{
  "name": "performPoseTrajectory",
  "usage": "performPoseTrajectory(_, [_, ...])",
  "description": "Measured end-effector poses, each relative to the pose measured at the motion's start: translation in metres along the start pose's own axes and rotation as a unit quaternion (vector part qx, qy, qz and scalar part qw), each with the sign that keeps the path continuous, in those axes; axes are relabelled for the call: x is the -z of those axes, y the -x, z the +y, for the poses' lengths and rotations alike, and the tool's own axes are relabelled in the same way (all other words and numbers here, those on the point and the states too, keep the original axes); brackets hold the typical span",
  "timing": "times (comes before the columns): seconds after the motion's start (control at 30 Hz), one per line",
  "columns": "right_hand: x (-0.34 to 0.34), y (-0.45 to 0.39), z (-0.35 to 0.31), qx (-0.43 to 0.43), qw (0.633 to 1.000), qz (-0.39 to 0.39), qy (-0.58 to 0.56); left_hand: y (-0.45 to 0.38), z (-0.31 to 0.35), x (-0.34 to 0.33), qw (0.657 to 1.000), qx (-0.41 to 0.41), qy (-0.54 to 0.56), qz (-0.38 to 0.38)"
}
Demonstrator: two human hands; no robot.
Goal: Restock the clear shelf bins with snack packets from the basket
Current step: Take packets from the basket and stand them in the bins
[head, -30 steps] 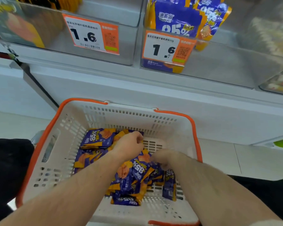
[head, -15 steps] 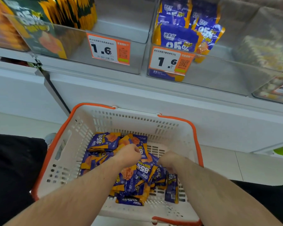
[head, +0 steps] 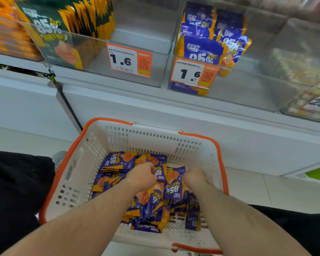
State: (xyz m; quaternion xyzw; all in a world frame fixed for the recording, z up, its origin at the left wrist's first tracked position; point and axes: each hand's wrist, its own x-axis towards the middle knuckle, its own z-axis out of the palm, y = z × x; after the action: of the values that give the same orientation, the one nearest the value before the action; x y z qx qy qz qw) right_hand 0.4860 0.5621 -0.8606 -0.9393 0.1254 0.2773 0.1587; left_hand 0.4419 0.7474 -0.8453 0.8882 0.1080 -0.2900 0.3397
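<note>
"Why were both hands down in the basket point(head: 92, 145)?"

"That was where the packets point(head: 150, 198) lay, a loose purple-and-orange heap on its floor. The left hand point(head: 142, 177) had its fingers curled over a packet near the top of the heap, apparently gripping it. The right hand point(head: 193, 177) was knuckles-up with its fingers tucked down among the packets, gripping some too, it seemed, though the fingertips were hidden."

"And the basket stood right under the shelf?"

"Directly below the bin point(head: 248, 85) that held the same purple packets behind a 1.6 tag point(head: 193, 73), probably so each handful would need only a short lift. That bin looked far from full, so restocking seemed barely begun."
</note>
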Motion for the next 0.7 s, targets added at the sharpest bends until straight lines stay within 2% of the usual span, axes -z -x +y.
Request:
performPoseTrajectory(0.07, [0.028, -0.002, -0.011, 0.045, 0.999, 0.015, 0.022, -0.002, 0.008, -0.003, 0.995, -0.050, -0.070, 0.049])
performPoseTrajectory(0.13, [0.057, 0.006, -0.026, 0.135, 0.988, -0.011, 0.074, -0.001, 0.025, -0.004, 0.980, -0.107, -0.123, 0.112])
performPoseTrajectory(0.2, [0.084, 0.019, -0.042, 0.210, 0.967, -0.034, 0.137, 0.002, 0.041, -0.003, 0.970, -0.140, -0.130, 0.154])
performPoseTrajectory(0.23, [0.095, 0.023, -0.050, 0.244, 0.955, -0.039, 0.162, 0.002, 0.048, -0.001, 0.971, -0.144, -0.101, 0.161])
performPoseTrajectory(0.3, [0.116, 0.035, -0.065, 0.284, 0.939, -0.049, 0.189, 0.004, 0.059, 0.008, 0.979, -0.153, 0.025, 0.132])
performPoseTrajectory(0.43, [0.134, 0.052, -0.071, 0.331, 0.935, -0.003, 0.130, 0.014, 0.068, 0.025, 0.955, -0.165, 0.231, 0.088])
performPoseTrajectory(0.53, [0.142, 0.061, -0.065, 0.308, 0.922, 0.175, 0.154, 0.022, 0.072, 0.035, 0.914, -0.129, 0.368, 0.111])
performPoseTrajectory(0.6, [0.150, 0.065, -0.062, 0.226, 0.936, 0.249, 0.107, 0.025, 0.075, 0.040, 0.865, -0.102, 0.479, 0.108])
performPoseTrajectory(0.63, [0.154, 0.068, -0.060, 0.174, 0.953, 0.245, 0.044, 0.027, 0.078, 0.043, 0.841, -0.088, 0.523, 0.108])
performPoseTrajectory(0.67, [0.158, 0.070, -0.058, 0.128, 0.969, 0.205, -0.052, 0.028, 0.080, 0.045, 0.823, -0.077, 0.552, 0.107])
performPoseTrajectory(0.7, [0.160, 0.072, -0.056, 0.091, 0.974, 0.132, -0.161, 0.030, 0.082, 0.047, 0.808, -0.067, 0.577, 0.102])
